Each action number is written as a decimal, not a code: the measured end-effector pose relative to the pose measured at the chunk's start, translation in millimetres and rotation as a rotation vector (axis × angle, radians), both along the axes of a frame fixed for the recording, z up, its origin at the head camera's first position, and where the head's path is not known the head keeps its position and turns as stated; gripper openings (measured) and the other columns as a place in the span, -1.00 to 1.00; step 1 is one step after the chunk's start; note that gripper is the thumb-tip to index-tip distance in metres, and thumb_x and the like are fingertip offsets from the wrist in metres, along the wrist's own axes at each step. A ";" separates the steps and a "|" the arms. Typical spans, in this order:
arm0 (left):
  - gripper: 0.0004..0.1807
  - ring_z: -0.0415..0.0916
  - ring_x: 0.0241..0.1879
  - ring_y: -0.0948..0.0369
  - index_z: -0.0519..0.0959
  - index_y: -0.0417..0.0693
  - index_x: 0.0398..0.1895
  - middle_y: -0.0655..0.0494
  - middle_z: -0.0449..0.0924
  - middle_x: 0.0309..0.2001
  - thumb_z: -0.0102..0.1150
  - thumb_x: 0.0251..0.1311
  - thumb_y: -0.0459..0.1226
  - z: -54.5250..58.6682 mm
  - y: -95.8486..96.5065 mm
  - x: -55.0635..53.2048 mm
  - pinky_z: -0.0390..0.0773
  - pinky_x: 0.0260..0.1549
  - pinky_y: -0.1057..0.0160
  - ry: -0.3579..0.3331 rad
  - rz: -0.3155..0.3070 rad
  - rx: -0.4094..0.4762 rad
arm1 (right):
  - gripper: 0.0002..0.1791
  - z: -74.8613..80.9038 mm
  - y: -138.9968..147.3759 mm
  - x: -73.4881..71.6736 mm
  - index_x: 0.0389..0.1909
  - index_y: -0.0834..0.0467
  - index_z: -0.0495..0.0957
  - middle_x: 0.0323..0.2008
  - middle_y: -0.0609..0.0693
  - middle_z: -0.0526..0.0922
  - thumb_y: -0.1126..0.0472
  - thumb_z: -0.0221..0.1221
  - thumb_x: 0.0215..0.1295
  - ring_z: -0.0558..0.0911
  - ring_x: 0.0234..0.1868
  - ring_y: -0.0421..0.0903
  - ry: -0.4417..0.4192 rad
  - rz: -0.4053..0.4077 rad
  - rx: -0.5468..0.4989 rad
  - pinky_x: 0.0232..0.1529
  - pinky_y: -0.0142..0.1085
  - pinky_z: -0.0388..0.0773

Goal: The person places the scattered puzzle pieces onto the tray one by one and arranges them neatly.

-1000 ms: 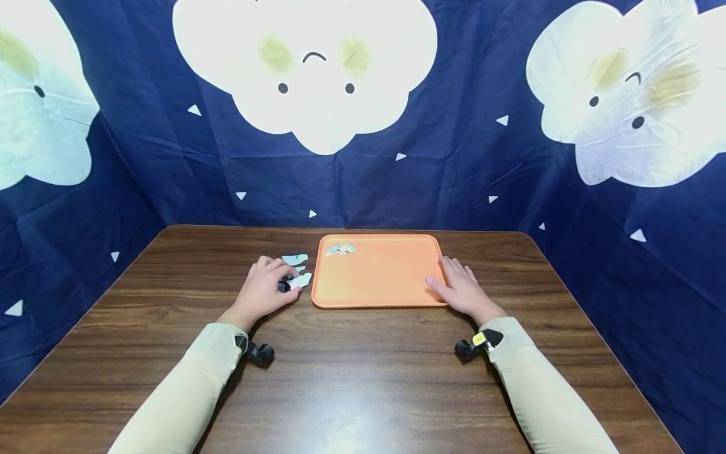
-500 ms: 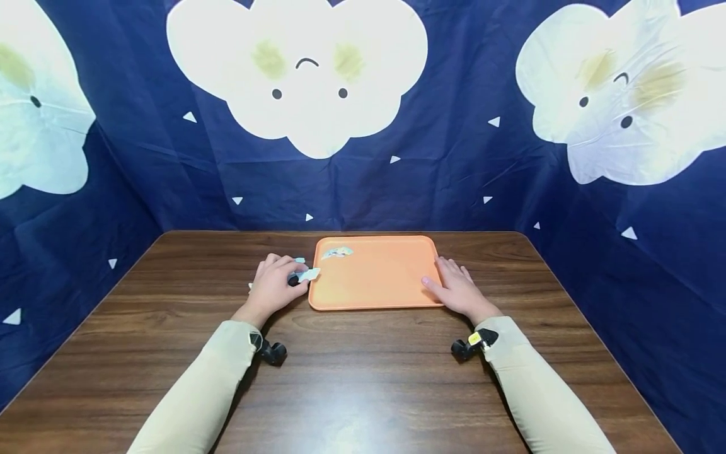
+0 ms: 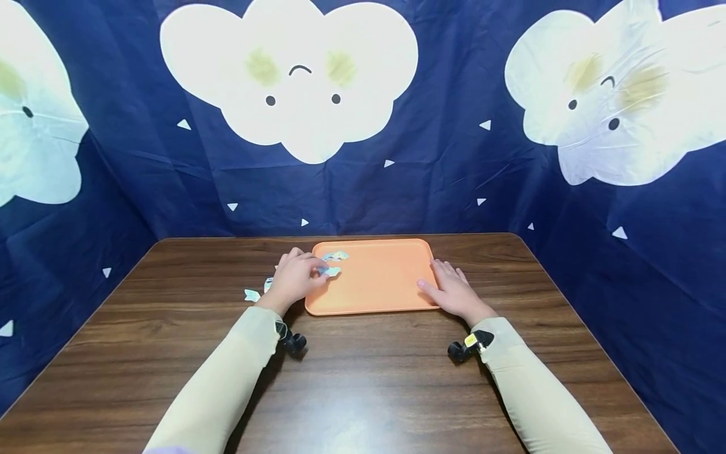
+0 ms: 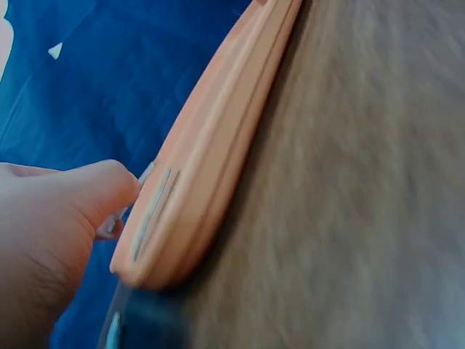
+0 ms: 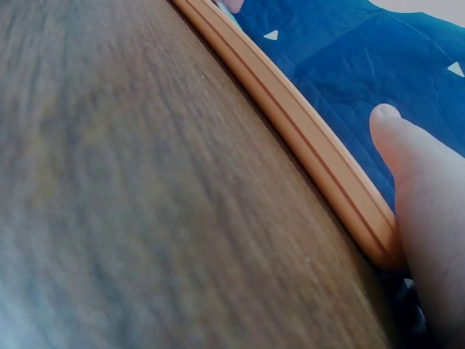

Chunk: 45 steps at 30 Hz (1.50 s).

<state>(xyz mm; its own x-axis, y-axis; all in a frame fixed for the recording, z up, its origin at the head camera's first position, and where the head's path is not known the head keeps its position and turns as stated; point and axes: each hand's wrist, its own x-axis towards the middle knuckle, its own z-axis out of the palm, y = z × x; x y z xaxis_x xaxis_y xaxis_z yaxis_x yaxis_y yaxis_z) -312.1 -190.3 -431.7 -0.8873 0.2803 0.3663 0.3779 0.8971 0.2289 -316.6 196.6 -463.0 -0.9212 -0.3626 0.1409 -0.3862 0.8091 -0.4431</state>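
Note:
My left hand (image 3: 296, 277) pinches a flat, light-blue puzzle piece (image 3: 333, 272) between thumb and fingers, over the left part of the orange tray (image 3: 380, 280). Just beyond it, another printed puzzle piece (image 3: 336, 256) lies near the tray's far left corner. In the left wrist view the thumb (image 4: 98, 189) shows beside the tray's edge; most of the held piece is hidden there. My right hand (image 3: 455, 293) rests at the tray's right edge with its fingers fairly straight and the thumb over the tray. The right wrist view shows that thumb (image 5: 418, 167) above the rim.
Left of the tray, pale blue pieces lie on the brown wooden table (image 3: 363, 372), one small piece (image 3: 251, 295) and one (image 3: 268, 284) partly behind my left hand. A dark blue cloth (image 3: 340, 202) with white clouds hangs behind and at both sides.
My left hand has moved right, from the pieces on the table to over the tray, taking a light-blue puzzle piece along. My right hand stays at the tray's right edge.

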 end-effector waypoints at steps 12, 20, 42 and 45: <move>-0.90 0.37 -0.24 0.06 0.75 0.22 -0.28 0.21 0.72 -0.12 0.37 0.23 -0.04 0.4 32.2 -20.1 0.34 -0.24 0.06 0.007 -0.048 -0.148 | -0.05 0.1 -0.2 -0.2 0.55 0.35 0.04 0.53 0.33 0.10 -0.32 -0.08 0.49 0.01 0.57 0.28 0.011 -0.010 -0.005 0.50 0.20 -0.19; -0.88 0.35 -0.25 0.06 0.75 0.18 -0.29 0.22 0.74 -0.17 0.40 0.21 -0.05 -2.4 54.4 -30.1 0.33 -0.10 -0.03 0.025 -0.031 -0.128 | -0.07 -1.1 -0.7 -0.4 0.54 0.36 0.06 0.52 0.34 0.13 -0.28 -0.05 0.49 0.03 0.56 0.28 0.017 -0.014 -0.010 0.49 0.21 -0.18; -0.87 0.29 -0.18 0.07 0.76 0.16 -0.16 0.21 0.72 -0.05 0.31 0.32 -0.10 -5.1 84.4 -64.1 0.24 -0.16 0.06 -0.039 -0.029 -0.119 | -0.05 0.9 -0.5 0.0 0.55 0.34 0.05 0.53 0.31 0.12 -0.32 -0.08 0.49 0.03 0.56 0.26 -0.001 -0.016 -0.005 0.50 0.18 -0.17; -0.87 0.30 -0.18 0.06 0.77 0.15 -0.16 0.20 0.74 -0.07 0.32 0.31 -0.10 -6.9 84.9 -64.4 0.25 -0.16 0.06 -0.041 -0.012 -0.103 | -0.05 0.0 0.8 1.0 0.56 0.33 0.05 0.53 0.30 0.12 -0.33 -0.08 0.48 0.03 0.56 0.26 -0.002 -0.019 -0.005 0.50 0.18 -0.17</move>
